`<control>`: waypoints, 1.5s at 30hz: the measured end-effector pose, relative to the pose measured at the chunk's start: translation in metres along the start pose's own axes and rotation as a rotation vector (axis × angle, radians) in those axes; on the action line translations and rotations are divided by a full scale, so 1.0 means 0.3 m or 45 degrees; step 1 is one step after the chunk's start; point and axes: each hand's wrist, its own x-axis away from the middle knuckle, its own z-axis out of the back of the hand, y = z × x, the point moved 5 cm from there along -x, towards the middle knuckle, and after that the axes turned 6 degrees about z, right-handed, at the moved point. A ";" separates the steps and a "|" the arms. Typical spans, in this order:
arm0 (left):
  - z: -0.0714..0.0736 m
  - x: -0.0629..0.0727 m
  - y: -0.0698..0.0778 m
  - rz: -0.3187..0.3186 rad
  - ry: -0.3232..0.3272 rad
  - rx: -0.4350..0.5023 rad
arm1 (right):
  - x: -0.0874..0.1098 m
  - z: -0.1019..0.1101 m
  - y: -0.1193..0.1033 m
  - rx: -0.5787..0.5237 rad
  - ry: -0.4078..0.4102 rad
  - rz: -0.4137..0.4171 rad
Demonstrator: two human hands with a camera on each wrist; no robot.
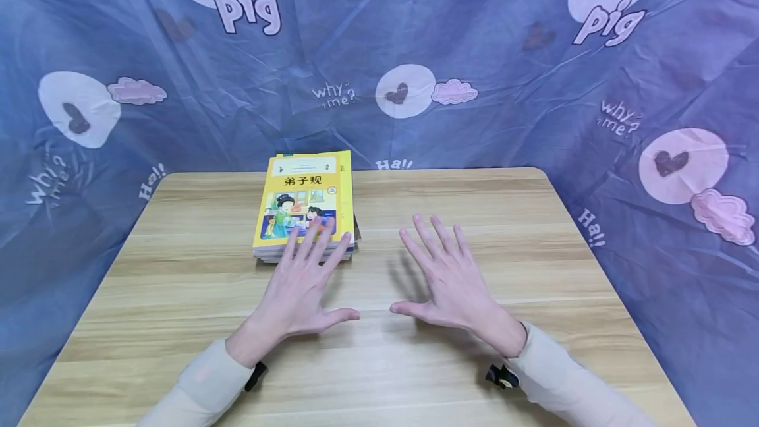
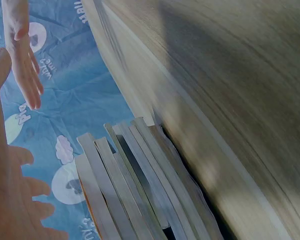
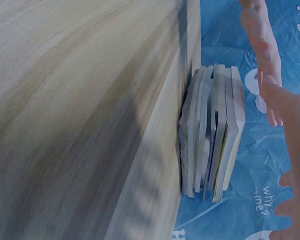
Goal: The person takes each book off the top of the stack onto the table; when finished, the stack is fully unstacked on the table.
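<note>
A stack of several books (image 1: 299, 206) lies on the wooden table (image 1: 474, 374), left of the middle. Its top book has a yellow cover with a cartoon picture; page edges of the books (image 3: 210, 135) show in both wrist views. My left hand (image 1: 299, 288) is held above the table, palm down with fingers spread, its fingertips overlapping the stack's near edge in the head view. Across from it, my right hand (image 1: 450, 282) hovers with fingers spread and thumb pointing inward. Neither hand holds anything, and a gap separates the two thumbs.
A blue cloth (image 1: 332, 38) printed with pigs, clouds and words hangs behind the table and along both sides. Both wrists carry a dark strap piece (image 1: 503, 376) under light sleeves (image 1: 569, 381). The table's far edge runs just behind the books.
</note>
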 end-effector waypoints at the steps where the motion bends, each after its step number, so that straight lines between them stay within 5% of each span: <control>1: 0.002 0.001 -0.003 0.002 -0.004 -0.006 | -0.001 0.001 -0.002 -0.003 0.001 -0.004; 7: 0.020 0.007 -0.036 0.057 -0.038 0.045 | -0.022 0.002 -0.008 -0.086 0.013 -0.037; 12: 0.046 0.014 -0.086 0.123 -0.048 0.131 | -0.044 -0.006 -0.008 -0.297 -0.023 -0.118; 19: 0.083 0.036 -0.189 0.284 -0.071 0.364 | -0.097 -0.035 -0.005 -0.740 0.003 -0.269; 28: 0.101 0.064 -0.346 0.625 -0.080 0.654 | -0.183 -0.115 0.007 -1.459 0.043 -0.520; 35: 0.073 0.068 -0.456 0.821 -0.001 0.913 | -0.249 -0.198 0.022 -1.746 0.032 -0.763; 45: 0.002 0.058 -0.533 1.042 0.005 1.125 | -0.336 -0.251 0.020 -1.980 0.032 -0.937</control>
